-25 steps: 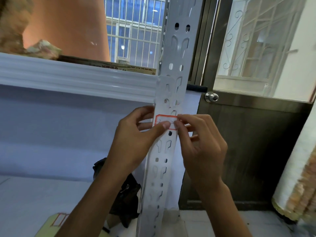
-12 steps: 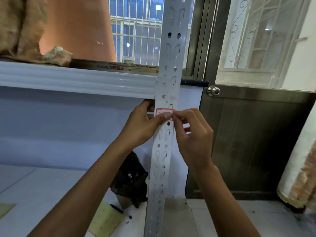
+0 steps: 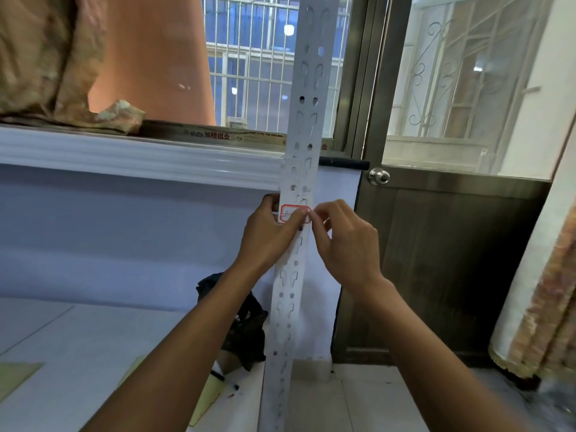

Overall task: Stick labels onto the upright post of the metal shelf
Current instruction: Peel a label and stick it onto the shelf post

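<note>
**Label pinned to the shelf post by both grips**

Head view: the label [image 3: 291, 212], white with a red border and a faint handwritten mark, lies flat on the front face of the upright post [image 3: 308, 73], near the middle of the frame. It sits just below the joint where the white shelf beam [image 3: 140, 157] meets the post from 9 o'clock. The grey post is punched with paired keyhole slots and round holes; it runs from 12 o'clock to 6 o'clock, leaning slightly.

The left grip [image 3: 268, 235] comes in from 7 o'clock and is clamped on the label; its thumb lies across the label's lower right part and its forefinger hooks round the post's left edge. The right grip [image 3: 346, 244] comes in from 5 o'clock; its thumb and forefinger are pinched together on the label's right edge, the other fingers curled loosely behind. The tips of both grips touch at the label's 3 o'clock side.

At 7 o'clock of the grips, on the lower shelf deck [image 3: 78, 353], lies a crumpled black bag [image 3: 246, 322] beside the post; nearer the camera lie a pen [image 3: 224, 380] and yellow sheets [image 3: 208, 397]. At 3 o'clock of the label stands a dark door [image 3: 436, 260] with a round knob [image 3: 378, 176]. A barred window [image 3: 249, 57] shows behind the post at 12 o'clock.
</note>
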